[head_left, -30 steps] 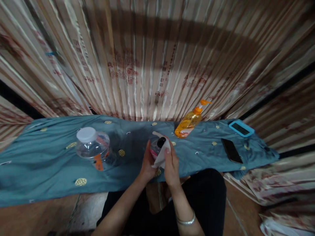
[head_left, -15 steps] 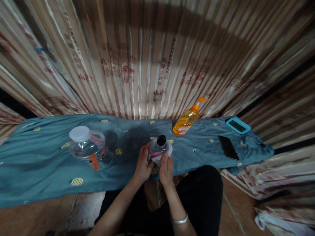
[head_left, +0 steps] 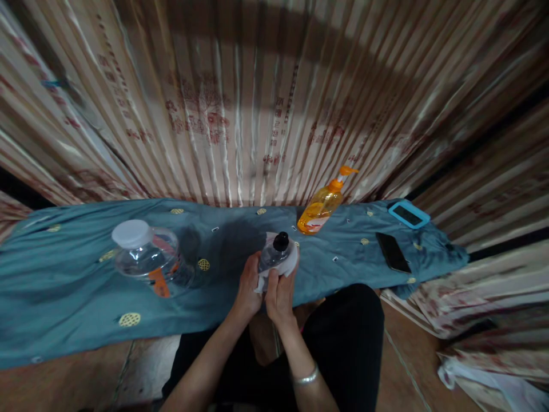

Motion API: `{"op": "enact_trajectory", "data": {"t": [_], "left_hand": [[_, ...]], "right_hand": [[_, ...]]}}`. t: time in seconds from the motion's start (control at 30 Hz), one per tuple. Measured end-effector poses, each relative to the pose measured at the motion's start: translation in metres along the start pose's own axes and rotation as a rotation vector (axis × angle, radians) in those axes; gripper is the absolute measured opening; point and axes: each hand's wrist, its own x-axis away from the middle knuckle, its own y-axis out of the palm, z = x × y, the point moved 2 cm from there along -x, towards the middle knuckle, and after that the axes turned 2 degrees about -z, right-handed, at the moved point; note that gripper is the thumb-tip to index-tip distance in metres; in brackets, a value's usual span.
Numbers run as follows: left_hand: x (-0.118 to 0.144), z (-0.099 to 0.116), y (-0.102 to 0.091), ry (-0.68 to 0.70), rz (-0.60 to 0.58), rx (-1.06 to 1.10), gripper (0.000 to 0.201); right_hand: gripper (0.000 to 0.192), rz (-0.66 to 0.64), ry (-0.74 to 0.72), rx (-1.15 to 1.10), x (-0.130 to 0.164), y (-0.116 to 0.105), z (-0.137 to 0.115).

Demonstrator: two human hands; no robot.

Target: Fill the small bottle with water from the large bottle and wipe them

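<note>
Between my hands, just above the cloth-covered table, a clear bottle (head_left: 269,257) with a black cap (head_left: 281,241) stands tilted slightly. A white tissue (head_left: 288,264) wraps round its right side and front, and a corner of it shows behind the bottle. My left hand (head_left: 249,286) is closed around the bottle's left side. My right hand (head_left: 280,294) presses the tissue against the front of the bottle, thumb and fingers closed on it. The bottle's lower part is hidden by the tissue and my fingers.
A large clear jug (head_left: 148,257) with a white lid stands to the left on the teal cloth (head_left: 231,234). Behind and right is an orange pump bottle (head_left: 321,207). Farther right lie a black phone (head_left: 393,252) and a blue-framed digital clock (head_left: 409,214). A curtain (head_left: 253,114) hangs behind.
My right hand has shifted left across the front of the bottle, carrying the tissue over the pink label. The view has turned slightly right.
</note>
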Motion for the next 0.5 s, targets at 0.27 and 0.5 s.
{"op": "enact_trajectory", "data": {"t": [0.27, 0.5], "left_hand": [[-0.023, -0.001, -0.013, -0.092, -0.239, 0.127, 0.055], [-0.018, -0.004, -0.020, -0.071, -0.045, 0.041, 0.057]], "right_hand": [[0.064, -0.109, 0.186, -0.241, -0.069, -0.042, -0.035], [0.065, -0.172, 0.327, -0.346, -0.082, -0.029, -0.008]]}}
